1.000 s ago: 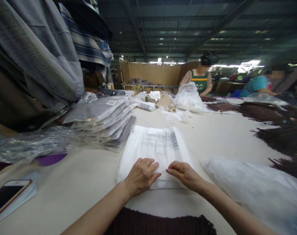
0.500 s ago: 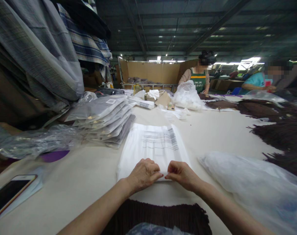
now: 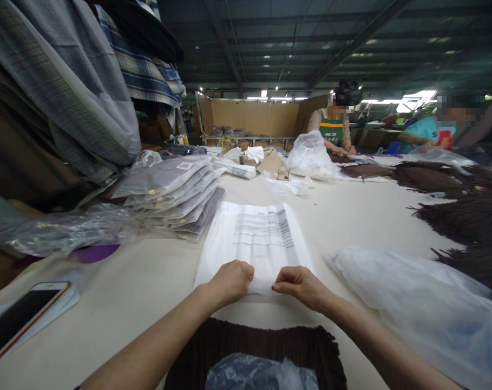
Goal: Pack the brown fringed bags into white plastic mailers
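A stack of white plastic bags (image 3: 262, 238) with printed text lies flat on the table in front of me. My left hand (image 3: 233, 279) is closed at the near edge of the bags, its fingertips curled out of sight. Close to its right, my right hand (image 3: 298, 284) pinches at the same near edge, thumb against the fingers. Nearer to me, a dark brown fringed piece (image 3: 192, 352) rests at the table's front, with a crumpled clear plastic bag (image 3: 262, 374) on top.
Packed grey items in clear bags (image 3: 168, 189) are piled at the left, near a phone (image 3: 26, 314). A large filled plastic bag (image 3: 412, 292) lies at right, below brown fringed pieces (image 3: 465, 216). Two people work across the table, one in a green apron (image 3: 330, 130).
My left hand has moved left, away from my right hand, and its fingers have curled in. My right hand stays nearly in place. The person in the apron leans further down.
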`<state>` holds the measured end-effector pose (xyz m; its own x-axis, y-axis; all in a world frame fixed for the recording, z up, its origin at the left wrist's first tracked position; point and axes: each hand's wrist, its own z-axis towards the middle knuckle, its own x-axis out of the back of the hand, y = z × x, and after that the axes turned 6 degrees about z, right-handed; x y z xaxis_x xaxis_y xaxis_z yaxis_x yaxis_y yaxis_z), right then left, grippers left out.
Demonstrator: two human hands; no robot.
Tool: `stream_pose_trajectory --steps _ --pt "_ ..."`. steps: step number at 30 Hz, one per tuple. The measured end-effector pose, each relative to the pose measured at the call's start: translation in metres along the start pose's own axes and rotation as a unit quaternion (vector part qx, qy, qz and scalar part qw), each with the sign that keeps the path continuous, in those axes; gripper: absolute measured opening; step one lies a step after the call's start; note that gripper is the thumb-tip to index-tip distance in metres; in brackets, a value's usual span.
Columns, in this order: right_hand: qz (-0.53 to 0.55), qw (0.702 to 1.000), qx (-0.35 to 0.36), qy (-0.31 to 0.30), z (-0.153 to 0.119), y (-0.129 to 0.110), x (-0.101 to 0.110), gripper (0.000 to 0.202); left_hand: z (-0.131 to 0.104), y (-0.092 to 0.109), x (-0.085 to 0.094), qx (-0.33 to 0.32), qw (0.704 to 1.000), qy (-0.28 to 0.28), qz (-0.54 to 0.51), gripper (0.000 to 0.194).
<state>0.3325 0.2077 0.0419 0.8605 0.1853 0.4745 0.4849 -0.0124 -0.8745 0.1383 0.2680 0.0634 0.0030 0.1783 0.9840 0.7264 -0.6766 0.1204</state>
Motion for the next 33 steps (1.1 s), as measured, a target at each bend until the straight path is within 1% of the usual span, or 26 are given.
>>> stream_pose_trajectory --steps 3,6,7,9,11,12,13,15,18,21,23,25,27,30,31,33 --pt "-0.044 0.999 0.002 0.009 -0.004 -0.009 0.001 0.02 -0.007 -0.001 -0.004 -0.012 0.998 0.017 0.051 0.019" --pt "-0.114 0.993 0.012 0.036 -0.008 -0.023 -0.007 0.026 -0.01 0.004 -0.006 -0.026 0.994 0.042 0.094 0.021" --pt "-0.143 0.988 0.018 0.049 -0.008 -0.027 -0.012 0.028 -0.01 0.007 -0.007 -0.032 0.993 0.051 0.106 0.021" --pt "-0.207 0.975 0.031 0.074 -0.008 -0.035 -0.023 0.022 -0.01 0.012 -0.007 -0.046 0.989 0.066 0.127 0.02" --pt "-0.268 0.958 0.044 0.09 -0.007 -0.036 -0.03 0.016 -0.011 0.014 -0.006 -0.057 0.985 0.08 0.143 0.021" --pt "-0.294 0.95 0.049 0.096 -0.007 -0.035 -0.031 0.018 -0.013 0.012 -0.006 -0.061 0.983 0.088 0.15 0.022" --pt "-0.315 0.942 0.054 0.101 -0.009 -0.031 -0.029 0.021 -0.016 0.009 -0.006 -0.062 0.981 0.095 0.156 0.022" --pt "-0.341 0.931 0.06 0.117 -0.016 -0.019 -0.019 0.026 -0.027 -0.005 -0.006 -0.054 0.979 0.111 0.163 0.023" --pt "-0.343 0.924 0.066 0.156 -0.035 0.003 0.006 0.026 -0.048 -0.036 -0.009 -0.021 0.978 0.135 0.16 0.025" --pt "-0.302 0.929 0.068 0.202 -0.054 0.021 0.022 0.024 -0.068 -0.067 -0.013 0.03 0.976 0.168 0.135 0.028" --pt "-0.253 0.937 0.065 0.233 -0.061 0.028 0.024 0.023 -0.076 -0.081 -0.016 0.082 0.971 0.198 0.103 0.029" --pt "-0.188 0.942 0.054 0.273 -0.064 0.032 0.021 0.021 -0.081 -0.089 -0.018 0.138 0.962 0.231 0.054 0.025" --pt "-0.105 0.938 0.03 0.329 -0.063 0.033 0.015 0.019 -0.085 -0.09 -0.019 0.188 0.947 0.26 -0.013 0.02" --pt "0.057 0.913 -0.018 0.403 -0.059 0.035 0.008 0.026 -0.087 -0.082 -0.02 0.26 0.909 0.291 -0.148 0.017" --pt "0.116 0.902 -0.028 0.416 -0.058 0.034 0.006 0.03 -0.087 -0.078 -0.02 0.285 0.889 0.296 -0.203 0.015" --pt "0.229 0.877 -0.036 0.421 -0.058 0.032 0.003 0.036 -0.086 -0.069 -0.019 0.33 0.833 0.309 -0.318 0.01"
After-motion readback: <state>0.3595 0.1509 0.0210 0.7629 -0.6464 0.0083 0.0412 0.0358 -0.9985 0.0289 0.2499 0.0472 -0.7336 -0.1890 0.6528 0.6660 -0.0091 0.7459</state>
